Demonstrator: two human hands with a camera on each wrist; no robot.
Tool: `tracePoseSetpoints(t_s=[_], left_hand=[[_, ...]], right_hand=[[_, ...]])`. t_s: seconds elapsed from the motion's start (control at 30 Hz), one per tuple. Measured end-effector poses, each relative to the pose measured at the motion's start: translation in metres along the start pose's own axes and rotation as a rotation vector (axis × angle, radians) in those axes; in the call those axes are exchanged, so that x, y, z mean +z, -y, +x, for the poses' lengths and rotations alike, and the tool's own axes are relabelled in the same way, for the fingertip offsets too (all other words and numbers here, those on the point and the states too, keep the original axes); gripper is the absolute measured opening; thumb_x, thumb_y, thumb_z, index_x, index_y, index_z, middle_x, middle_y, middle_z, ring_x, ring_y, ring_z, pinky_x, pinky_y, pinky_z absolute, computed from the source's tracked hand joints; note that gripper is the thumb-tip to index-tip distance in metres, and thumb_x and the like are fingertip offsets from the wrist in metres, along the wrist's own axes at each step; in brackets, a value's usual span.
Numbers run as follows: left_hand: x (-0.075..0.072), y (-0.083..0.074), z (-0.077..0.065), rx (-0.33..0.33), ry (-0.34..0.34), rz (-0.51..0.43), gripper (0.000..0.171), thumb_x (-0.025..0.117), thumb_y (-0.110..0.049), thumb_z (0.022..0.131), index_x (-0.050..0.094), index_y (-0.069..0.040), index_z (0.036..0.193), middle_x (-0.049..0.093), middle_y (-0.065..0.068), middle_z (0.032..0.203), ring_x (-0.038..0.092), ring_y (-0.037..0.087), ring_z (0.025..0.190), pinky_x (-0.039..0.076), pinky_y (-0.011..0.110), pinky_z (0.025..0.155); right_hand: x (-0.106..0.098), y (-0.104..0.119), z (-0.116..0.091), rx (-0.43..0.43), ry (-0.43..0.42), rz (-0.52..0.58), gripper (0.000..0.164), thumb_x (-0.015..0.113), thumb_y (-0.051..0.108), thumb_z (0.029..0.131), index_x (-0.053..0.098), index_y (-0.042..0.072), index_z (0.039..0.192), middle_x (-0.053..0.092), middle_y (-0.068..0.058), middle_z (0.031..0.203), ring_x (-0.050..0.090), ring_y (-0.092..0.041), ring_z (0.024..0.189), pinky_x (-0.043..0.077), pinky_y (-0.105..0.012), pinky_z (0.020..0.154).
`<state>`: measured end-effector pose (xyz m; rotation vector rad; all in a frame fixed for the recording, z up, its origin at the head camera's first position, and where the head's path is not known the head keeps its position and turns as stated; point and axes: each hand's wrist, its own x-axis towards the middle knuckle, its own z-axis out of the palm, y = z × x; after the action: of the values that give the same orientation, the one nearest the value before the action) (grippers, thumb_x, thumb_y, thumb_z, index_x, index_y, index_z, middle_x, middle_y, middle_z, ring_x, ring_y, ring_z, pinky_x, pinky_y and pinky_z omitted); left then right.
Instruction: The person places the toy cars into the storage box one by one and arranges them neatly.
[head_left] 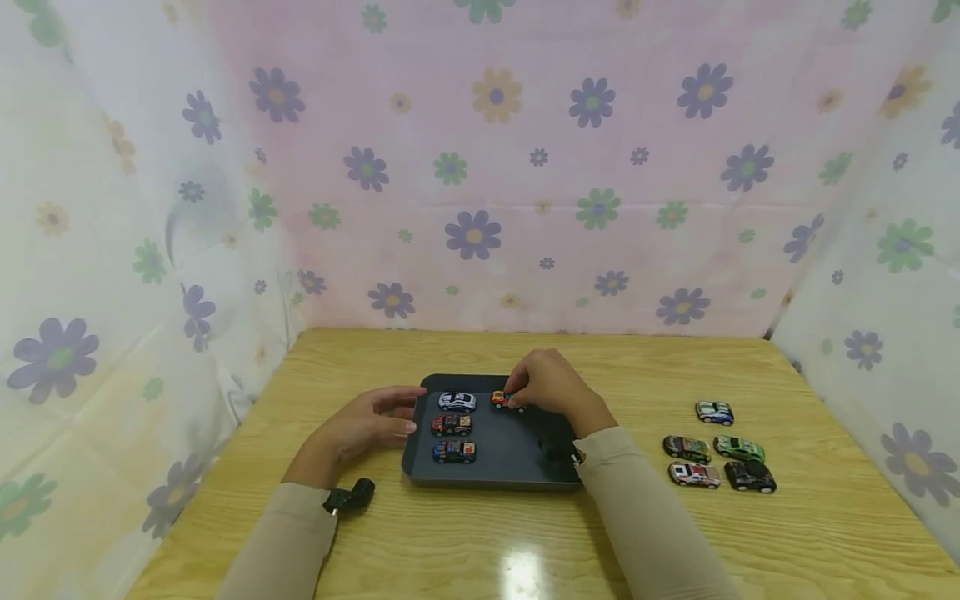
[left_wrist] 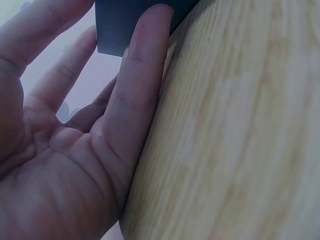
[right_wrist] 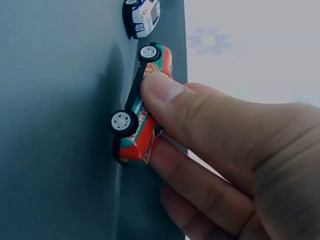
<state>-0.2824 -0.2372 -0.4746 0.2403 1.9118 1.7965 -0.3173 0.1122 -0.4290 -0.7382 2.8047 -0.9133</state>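
Red-and-green toy car (right_wrist: 142,117) pinched near the tray's (head_left: 495,454) far edge

The right hand (head_left: 552,385) has thumb and fingers closed on the car's sides; whether its wheels touch the tray floor, I cannot tell. Just left of it, by the tray's far-left corner, stands a white car (head_left: 457,402). A crooked release could likely send the held car rolling into that neighbour, its wheels probably turning freely. The left hand (head_left: 367,425), fingers loosely extended and grasping nothing, is at the tray's left edge; a careless push there might jog the parked cars. Five more cars (head_left: 739,448) sit toward the worktop's (head_left: 480,550) right edge. Lettering on the held car seems to read "PRESSION", perhaps cut off by the thumb; the white car's print is illegible.
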Motion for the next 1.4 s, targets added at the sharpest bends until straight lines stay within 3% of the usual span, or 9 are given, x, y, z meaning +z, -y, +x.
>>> tracePoseSetpoints(t_s=[0.2, 1.03, 1.4], left_hand=[[-0.001, 0.001, 0.002, 0.008, 0.011, 0.005, 0.076, 0.077, -0.001, 0.090, 0.043, -0.011, 0.157, 0.054, 0.023, 0.148, 0.064, 0.031, 0.125, 0.060, 0.046, 0.096], [0.000, 0.007, -0.001, 0.013, 0.002, -0.014, 0.077, 0.079, -0.001, 0.087, 0.045, -0.010, 0.156, 0.055, 0.025, 0.146, 0.065, 0.032, 0.122, 0.060, 0.046, 0.096], [0.001, 0.005, 0.000, 0.005, -0.015, -0.019, 0.075, 0.078, 0.001, 0.088, 0.047, -0.011, 0.155, 0.057, 0.023, 0.145, 0.065, 0.031, 0.123, 0.060, 0.045, 0.096]], right_hand=[[0.001, 0.000, 0.003, 0.014, 0.004, -0.052, 0.011, 0.090, 0.016, 0.081, 0.083, 0.021, 0.088, 0.075, 0.011, 0.079, 0.066, -0.004, 0.068, 0.057, -0.027, 0.065], [0.010, 0.003, 0.001, 0.014, 0.025, -0.092, 0.014, 0.090, 0.017, 0.081, 0.083, 0.020, 0.093, 0.076, 0.009, 0.088, 0.067, -0.006, 0.078, 0.058, -0.029, 0.071], [-0.009, 0.012, -0.018, -0.010, -0.017, -0.054, 0.029, 0.087, 0.021, 0.085, 0.080, 0.016, 0.113, 0.078, 0.005, 0.107, 0.072, -0.013, 0.098, 0.061, -0.037, 0.086]])
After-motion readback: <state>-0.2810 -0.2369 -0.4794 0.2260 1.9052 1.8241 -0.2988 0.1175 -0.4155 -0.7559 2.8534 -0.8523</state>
